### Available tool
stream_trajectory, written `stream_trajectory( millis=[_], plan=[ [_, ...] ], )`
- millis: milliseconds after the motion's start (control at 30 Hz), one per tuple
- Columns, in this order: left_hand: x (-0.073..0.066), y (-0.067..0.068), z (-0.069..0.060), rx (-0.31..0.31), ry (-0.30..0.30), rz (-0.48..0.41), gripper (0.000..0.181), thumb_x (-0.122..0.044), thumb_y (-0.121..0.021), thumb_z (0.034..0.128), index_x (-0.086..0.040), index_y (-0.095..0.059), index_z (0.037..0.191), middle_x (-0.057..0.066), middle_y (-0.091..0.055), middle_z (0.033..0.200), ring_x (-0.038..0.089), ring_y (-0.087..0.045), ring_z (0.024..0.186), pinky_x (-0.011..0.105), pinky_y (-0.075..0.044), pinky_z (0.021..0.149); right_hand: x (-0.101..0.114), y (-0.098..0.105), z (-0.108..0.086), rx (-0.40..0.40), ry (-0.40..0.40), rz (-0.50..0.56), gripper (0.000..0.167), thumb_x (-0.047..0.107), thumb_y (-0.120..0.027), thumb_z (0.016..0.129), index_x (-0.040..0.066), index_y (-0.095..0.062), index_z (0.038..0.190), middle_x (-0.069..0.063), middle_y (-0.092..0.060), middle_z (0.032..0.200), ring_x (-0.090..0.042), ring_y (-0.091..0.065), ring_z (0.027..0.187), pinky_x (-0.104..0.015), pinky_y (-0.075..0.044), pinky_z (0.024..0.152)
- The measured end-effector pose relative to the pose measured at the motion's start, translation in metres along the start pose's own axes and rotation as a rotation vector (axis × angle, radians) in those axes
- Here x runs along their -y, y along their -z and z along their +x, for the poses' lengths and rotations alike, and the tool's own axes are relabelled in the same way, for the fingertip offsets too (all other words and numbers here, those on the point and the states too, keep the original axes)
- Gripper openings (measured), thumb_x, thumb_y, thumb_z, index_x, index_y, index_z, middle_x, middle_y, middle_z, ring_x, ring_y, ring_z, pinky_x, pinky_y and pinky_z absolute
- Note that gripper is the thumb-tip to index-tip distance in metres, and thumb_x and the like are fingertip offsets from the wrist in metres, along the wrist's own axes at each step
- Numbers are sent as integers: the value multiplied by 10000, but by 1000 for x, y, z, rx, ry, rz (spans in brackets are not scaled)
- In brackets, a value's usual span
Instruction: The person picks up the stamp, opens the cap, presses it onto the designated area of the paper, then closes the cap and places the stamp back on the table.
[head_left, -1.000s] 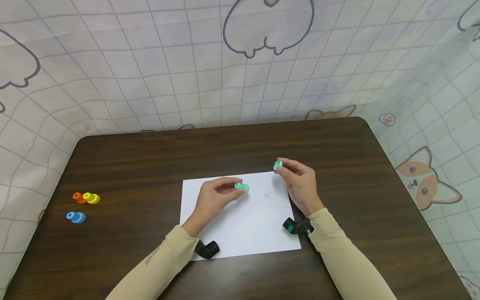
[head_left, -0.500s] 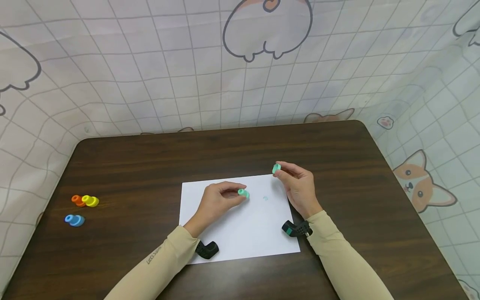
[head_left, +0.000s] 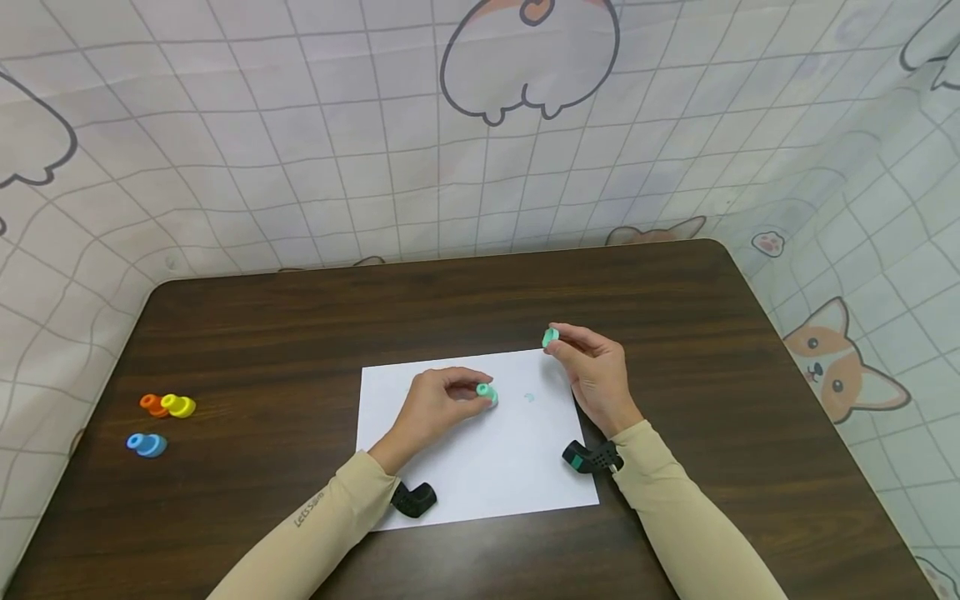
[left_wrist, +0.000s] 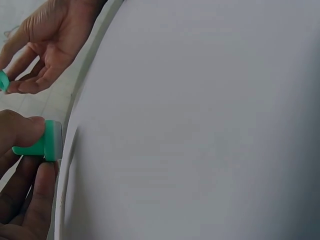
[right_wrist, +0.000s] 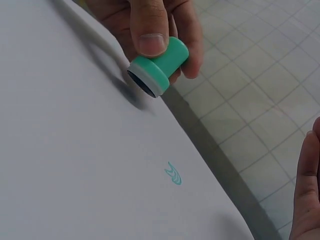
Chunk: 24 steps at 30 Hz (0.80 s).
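Over the white paper point(head_left: 480, 467), my left hand point(head_left: 438, 408) pinches a green stamp point(head_left: 487, 392) between thumb and fingers. In the right wrist view the stamp point(right_wrist: 165, 65) is tilted, its dark face angled down toward the paper. My right hand point(head_left: 597, 371) pinches a small green cap point(head_left: 551, 337) by the paper's upper right corner; in the left wrist view the cap point(left_wrist: 4, 80) shows partly at the frame's edge. A small green printed mark point(head_left: 528, 397) lies on the paper between the hands, seen as curved lines point(right_wrist: 173, 173) in the right wrist view.
On the dark wooden table point(head_left: 300, 325), an orange stamp point(head_left: 153, 405) and a yellow stamp point(head_left: 178, 406) stand close together at the left, with a blue stamp point(head_left: 147, 445) below them. A patterned white curtain point(head_left: 300, 150) hangs behind the table.
My left hand has turned the green stamp and shifted slightly over the paper. My right hand holds the cap much as before. The whole head view has shifted slightly.
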<state>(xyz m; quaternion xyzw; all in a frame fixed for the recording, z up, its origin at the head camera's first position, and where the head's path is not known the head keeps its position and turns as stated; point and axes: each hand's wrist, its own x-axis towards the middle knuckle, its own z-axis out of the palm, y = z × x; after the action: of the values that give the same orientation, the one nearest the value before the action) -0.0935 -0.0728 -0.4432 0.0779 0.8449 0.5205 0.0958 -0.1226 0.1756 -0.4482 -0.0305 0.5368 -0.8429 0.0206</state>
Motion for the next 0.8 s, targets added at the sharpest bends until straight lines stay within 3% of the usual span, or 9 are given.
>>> stream_trajectory(
  millis=[133, 400, 667, 800],
  plan=[
    [2, -1, 1, 1, -5, 19, 241, -118, -860, 833, -122, -811, 1069, 43, -815, 1031, 104, -759, 848, 141, -564, 773, 0, 0, 0, 2, -6, 6, 259, -59, -705, 928, 125, -801, 1085, -5, -751, 1083, -96, -728, 933, -206, -620, 894],
    [7, -3, 2, 11, -17, 57, 234, -126, -855, 836, -140, -811, 1066, 31, -816, 1029, 94, -762, 857, 169, -586, 791, -1, 1, 1, 13, 1, 12, 272, -78, -693, 928, 120, -796, 1084, -6, -743, 1073, -91, -730, 931, -211, -621, 894],
    [6, -2, 2, 21, -31, 68, 222, -136, -853, 841, -137, -812, 1059, 36, -815, 1036, 93, -757, 864, 229, -614, 810, -1, 0, 0, 17, -4, 10, 305, -54, -712, 925, -106, -686, 1225, -23, -736, 1083, -101, -724, 944, -212, -620, 898],
    [6, -3, 3, 16, -43, 72, 220, -132, -853, 840, -132, -812, 1056, 40, -814, 1033, 102, -759, 866, 261, -625, 822, -1, 0, 1, 21, -1, 16, 245, -60, -710, 923, -3, -756, 1156, -13, -741, 1061, -99, -724, 937, -206, -621, 890]
  ],
)
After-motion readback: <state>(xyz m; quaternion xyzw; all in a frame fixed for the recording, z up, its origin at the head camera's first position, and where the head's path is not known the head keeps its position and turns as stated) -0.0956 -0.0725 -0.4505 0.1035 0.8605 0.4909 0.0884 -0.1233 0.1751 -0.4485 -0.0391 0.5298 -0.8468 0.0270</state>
